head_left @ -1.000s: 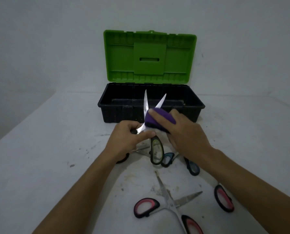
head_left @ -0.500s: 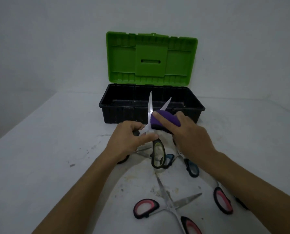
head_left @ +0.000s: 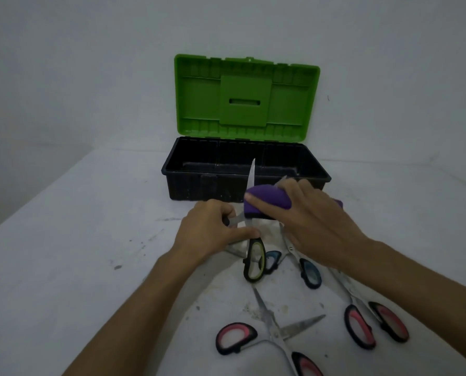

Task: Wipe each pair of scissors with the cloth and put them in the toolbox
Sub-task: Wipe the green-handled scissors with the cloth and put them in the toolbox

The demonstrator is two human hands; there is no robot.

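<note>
**Grip on open scissors, cloth on the blade**

Left hand [head_left: 213, 232] grips the green-handled scissors [head_left: 253, 263] near the pivot, blades spread and pointing up so each edge can likely be reached. Right hand [head_left: 316, 221], just beside it, clasps the purple cloth [head_left: 267, 200] against one blade. Beyond both grips the toolbox [head_left: 188, 185] stands open on the worktop [head_left: 90, 240], seemingly empty. Nearer the person lie blue-handled scissors [head_left: 309, 271] and two pink-handled pairs [head_left: 270, 335], unwiped by the look of things.
</note>
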